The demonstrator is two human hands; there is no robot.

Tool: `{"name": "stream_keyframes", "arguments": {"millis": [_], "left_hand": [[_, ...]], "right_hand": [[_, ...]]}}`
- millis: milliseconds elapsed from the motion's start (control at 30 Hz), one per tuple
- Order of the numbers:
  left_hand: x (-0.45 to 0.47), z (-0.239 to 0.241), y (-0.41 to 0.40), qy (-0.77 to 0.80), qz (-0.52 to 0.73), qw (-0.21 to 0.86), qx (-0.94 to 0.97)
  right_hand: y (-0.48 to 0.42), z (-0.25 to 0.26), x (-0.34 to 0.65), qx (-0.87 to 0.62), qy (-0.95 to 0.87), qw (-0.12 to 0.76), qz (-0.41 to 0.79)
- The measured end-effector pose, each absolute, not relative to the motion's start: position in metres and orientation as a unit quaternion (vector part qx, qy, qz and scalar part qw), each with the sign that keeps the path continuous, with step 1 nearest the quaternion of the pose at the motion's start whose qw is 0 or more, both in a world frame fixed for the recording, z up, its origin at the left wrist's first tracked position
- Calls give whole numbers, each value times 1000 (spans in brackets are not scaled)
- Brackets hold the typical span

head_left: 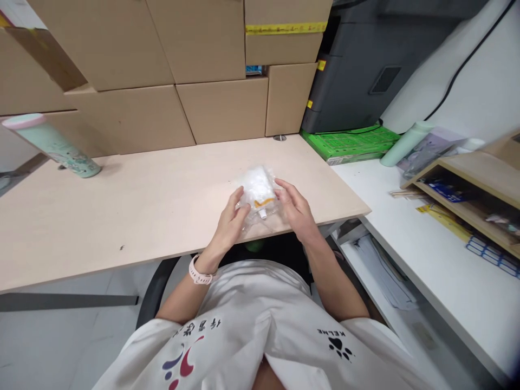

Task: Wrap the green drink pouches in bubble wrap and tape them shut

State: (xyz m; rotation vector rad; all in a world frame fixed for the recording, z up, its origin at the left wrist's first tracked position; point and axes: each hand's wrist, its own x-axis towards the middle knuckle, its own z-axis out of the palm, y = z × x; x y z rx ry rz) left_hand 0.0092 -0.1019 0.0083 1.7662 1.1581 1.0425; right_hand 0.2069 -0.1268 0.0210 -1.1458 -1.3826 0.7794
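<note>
A clear plastic bag (259,190) holding white contents with an orange band lies near the front edge of a pale wooden desk (154,200). My left hand (229,222) grips the bag's left side with its fingers curled on it. My right hand (296,208) holds the right side, thumb and fingers closed on the plastic. A pale pink watch sits on my left wrist.
Stacked cardboard boxes (170,76) line the back of the desk. A mint green bottle (52,143) stands at the far left. A green crate (349,142) and dark printer (357,65) sit at the back right. A wooden shelf (475,195) rests on the white side table.
</note>
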Motion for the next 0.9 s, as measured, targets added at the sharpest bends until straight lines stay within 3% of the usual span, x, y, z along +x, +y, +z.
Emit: {"name": "stream_keyframes", "arguments": {"millis": [133, 267, 433, 533, 700, 900], "left_hand": [[-1, 16, -115, 425, 424, 439, 668], [-16, 16, -131, 429, 352, 487, 675], [-42, 10, -144, 420, 271, 520, 692], [-50, 17, -155, 461, 324, 450, 692], [-40, 33, -164, 521, 418, 225, 709], [13, 12, -143, 417, 296, 122, 851]], "right_hand": [[-123, 46, 162, -420, -705, 499, 277], [-121, 39, 132, -382, -766, 436, 280], [-135, 25, 146, -412, -750, 449, 257], [-147, 20, 172, -492, -726, 448, 174], [-159, -1, 213, -566, -665, 472, 120], [-152, -22, 211, -519, -699, 450, 200]]}}
